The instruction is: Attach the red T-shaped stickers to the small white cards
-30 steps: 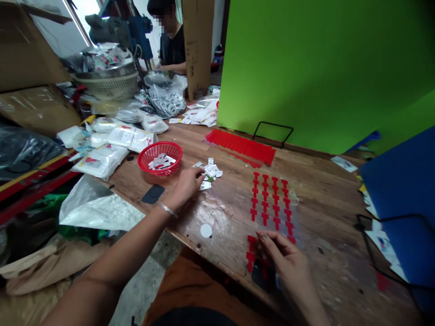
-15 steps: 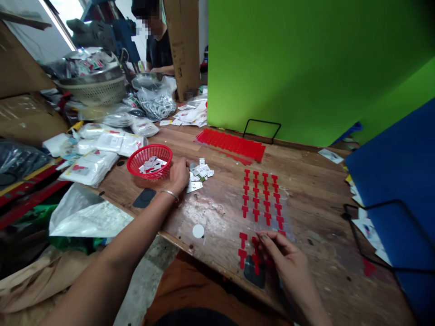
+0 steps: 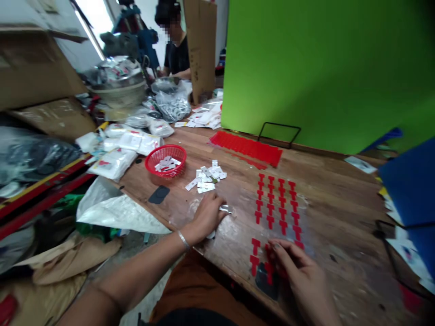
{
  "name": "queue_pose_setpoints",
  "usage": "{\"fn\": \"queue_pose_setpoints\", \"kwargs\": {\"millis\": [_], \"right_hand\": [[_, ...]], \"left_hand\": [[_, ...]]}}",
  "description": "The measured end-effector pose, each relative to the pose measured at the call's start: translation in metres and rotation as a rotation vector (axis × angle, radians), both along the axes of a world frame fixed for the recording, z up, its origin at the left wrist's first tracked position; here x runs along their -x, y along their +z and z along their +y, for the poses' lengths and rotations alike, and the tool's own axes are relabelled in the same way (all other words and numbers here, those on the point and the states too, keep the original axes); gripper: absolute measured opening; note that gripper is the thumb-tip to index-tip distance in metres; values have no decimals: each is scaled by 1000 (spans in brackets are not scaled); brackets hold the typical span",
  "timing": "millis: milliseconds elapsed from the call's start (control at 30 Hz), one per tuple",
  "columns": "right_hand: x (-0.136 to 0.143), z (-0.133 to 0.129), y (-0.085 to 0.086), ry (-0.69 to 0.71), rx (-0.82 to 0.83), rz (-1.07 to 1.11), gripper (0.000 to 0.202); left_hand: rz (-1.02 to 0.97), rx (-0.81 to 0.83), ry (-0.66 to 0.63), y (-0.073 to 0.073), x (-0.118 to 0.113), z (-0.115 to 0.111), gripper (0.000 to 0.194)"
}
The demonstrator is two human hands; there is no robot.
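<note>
My left hand [image 3: 208,216] is closed on a small white card [image 3: 226,208] that sticks out past its fingertips, low over the table. A loose pile of white cards [image 3: 207,176] lies just beyond it. My right hand [image 3: 296,262] is pinched at the lower rows of red T-shaped pieces; what lies between its fingertips is too small to name. Rows of these red T-shaped pieces [image 3: 271,209] lie on a clear sheet. The red basket [image 3: 148,165] at the left holds more white cards. Part of a white disc shows under my left hand.
A stack of red sheets [image 3: 246,148] lies by the green board [image 3: 306,68], near a black wire stand [image 3: 279,124]. Plastic packets [image 3: 113,164] are at the left. A person [image 3: 177,52] is behind a cardboard piece. The blue panel [image 3: 408,181] stands right.
My left hand has moved from the card pile toward the red pieces, now with a card in its fingers. My right hand stays at the lower rows. The view has shifted left.
</note>
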State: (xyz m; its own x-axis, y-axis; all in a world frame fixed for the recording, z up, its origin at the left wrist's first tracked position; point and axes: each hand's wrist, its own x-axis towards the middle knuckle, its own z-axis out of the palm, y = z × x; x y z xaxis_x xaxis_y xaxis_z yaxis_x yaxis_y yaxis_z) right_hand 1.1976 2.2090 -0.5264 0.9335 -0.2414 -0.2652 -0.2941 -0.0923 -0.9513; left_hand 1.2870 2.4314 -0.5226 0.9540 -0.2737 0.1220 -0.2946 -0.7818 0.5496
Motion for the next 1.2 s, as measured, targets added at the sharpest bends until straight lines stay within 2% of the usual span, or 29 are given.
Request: {"fn": "queue_pose_setpoints", "kwargs": {"millis": [100, 200, 267, 367, 467, 533, 600, 733, 833, 967, 1200], "right_hand": [[-3, 2, -7, 31, -5, 14, 47], [-8, 6, -12, 127, 121, -81, 41], [-12, 11, -15, 213, 334, -265, 37], [-20, 21, -21, 304, 764, -583, 37], [-27, 32, -26, 349, 1139, -719, 38], [-31, 36, -28, 371, 1288, -755, 38], [-33, 38, -27, 367, 1341, -789, 37], [-37, 36, -24, 363, 1326, -840, 35], [-37, 33, -23, 418, 1356, -845, 34], [-37, 31, -18, 486, 1420, -804, 42], [-38, 41, -13, 552, 1377, -742, 43]], "left_hand": [[19, -26, 64, 1, -2, 1, 23], [31, -6, 72, 7, 1, -3, 17], [11, 10, 22, 10, 7, -8, 13], [-57, 5, -75, 8, 18, -14, 16], [-71, 1, -94, 0, 25, -17, 21], [-49, 21, -89, -4, 25, -17, 21], [-24, 36, -89, -5, 24, -16, 20], [26, 37, -89, 0, 19, -14, 20], [55, 48, -85, 2, 17, -14, 20], [76, 26, -85, 2, 15, -14, 21], [42, -25, -108, 1, 14, -13, 19]]}}
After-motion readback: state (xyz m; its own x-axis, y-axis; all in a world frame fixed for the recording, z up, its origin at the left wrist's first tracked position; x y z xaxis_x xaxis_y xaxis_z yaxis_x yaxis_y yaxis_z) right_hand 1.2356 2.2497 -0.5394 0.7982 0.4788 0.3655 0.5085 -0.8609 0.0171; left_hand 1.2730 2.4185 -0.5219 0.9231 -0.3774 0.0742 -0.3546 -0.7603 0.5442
